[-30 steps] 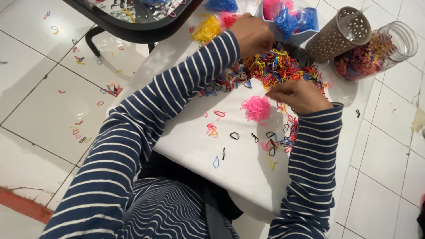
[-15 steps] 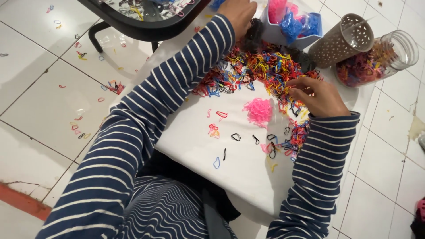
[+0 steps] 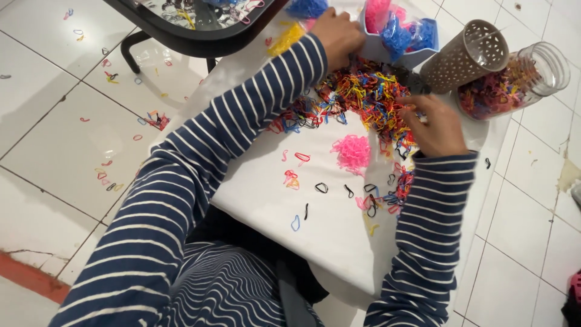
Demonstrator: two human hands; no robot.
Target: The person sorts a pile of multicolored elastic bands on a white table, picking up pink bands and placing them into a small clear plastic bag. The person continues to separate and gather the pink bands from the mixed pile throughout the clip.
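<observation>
- I see my left hand reaching far forward, arm stretched out straight in its striped sleeve, knuckles up at the far edge of the band pile.
- Its fingers curl down between the pile and the white tray; I cannot tell whether they grip anything.
- My right hand sits at the pile's right side, wrist bent, back of the hand up.
- Its fingers are drawn together at the tips, pinching among the bands; what they hold is too small to tell.
- The pile lies on the white sheet, between both hands.
- A pink heap sits apart, just below the pile; loose bands are scattered near it.
- A brown holed cup lies tilted beside a clear jar of bands, right of the tray.
- A black glass table stands at the far left.
</observation>
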